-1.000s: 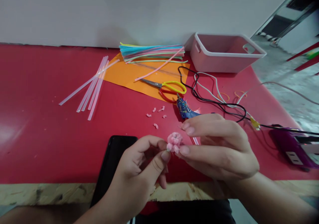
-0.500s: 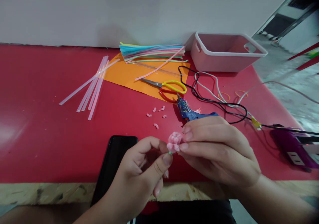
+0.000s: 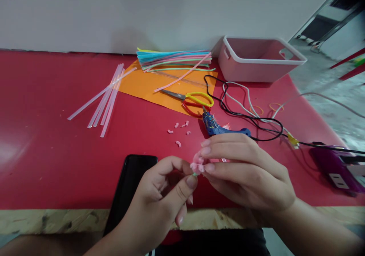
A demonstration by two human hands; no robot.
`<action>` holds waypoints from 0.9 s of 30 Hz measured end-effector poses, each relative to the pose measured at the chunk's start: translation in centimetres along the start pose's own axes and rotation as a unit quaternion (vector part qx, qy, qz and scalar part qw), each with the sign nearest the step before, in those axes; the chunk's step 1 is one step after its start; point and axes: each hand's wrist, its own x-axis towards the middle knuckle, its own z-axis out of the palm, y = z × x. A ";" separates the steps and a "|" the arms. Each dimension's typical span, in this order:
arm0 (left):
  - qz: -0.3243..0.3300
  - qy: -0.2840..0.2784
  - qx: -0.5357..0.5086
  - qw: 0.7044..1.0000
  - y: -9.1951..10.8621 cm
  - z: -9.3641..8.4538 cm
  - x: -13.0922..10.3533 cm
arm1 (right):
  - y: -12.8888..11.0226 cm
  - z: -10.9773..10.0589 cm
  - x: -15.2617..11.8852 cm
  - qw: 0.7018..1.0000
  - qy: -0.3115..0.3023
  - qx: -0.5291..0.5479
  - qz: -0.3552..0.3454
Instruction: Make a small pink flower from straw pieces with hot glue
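Between thumb and index finger, my left hand [image 3: 167, 195] pinches the base of a small pink pipe-cleaner flower [image 3: 197, 168], where a bit of green shows. My right hand [image 3: 246, 170] closes on the flower's right side, its upper fingers over the top petals and partly hiding them. Just beyond the hands lie several short pink pipe-cleaner snippets [image 3: 178, 144]. A blue glue gun [image 3: 216, 127], with coloured strands stuck round its nozzle end, rests behind my right hand.
Scissors [image 3: 196, 96] and an orange sheet [image 3: 142, 89] lie behind, with bundled pipe cleaners [image 3: 173, 58] on the sheet. Glue sticks [image 3: 107, 100] are at left, a black phone [image 3: 128, 184] near the front edge. At right: pink bin [image 3: 253, 70], cables [image 3: 242, 113], purple power strip [image 3: 339, 168].
The upper fingers of my right hand have shifted slightly left over the flower's top, covering more of it. My left hand keeps its pinch in the same place.
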 end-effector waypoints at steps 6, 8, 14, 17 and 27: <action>-0.002 0.009 0.010 1.000 0.0 0.0 0.0 | -0.1 0.1 0.5 1.000 0.004 0.008 -0.005; 0.007 0.022 0.020 1.000 0.1 -0.1 0.1 | 0.2 -0.1 0.8 0.999 0.028 0.005 0.016; 0.078 0.088 0.069 0.991 0.8 -0.7 0.3 | 2.9 -1.7 0.8 0.951 0.091 -0.133 0.265; 0.103 0.108 0.087 0.985 1.1 -0.9 0.5 | 4.5 -2.8 0.4 0.930 0.057 -0.186 0.311; 0.073 0.157 -0.077 0.982 1.4 -1.4 1.3 | 6.6 -3.5 -0.6 0.933 -0.085 -0.229 0.264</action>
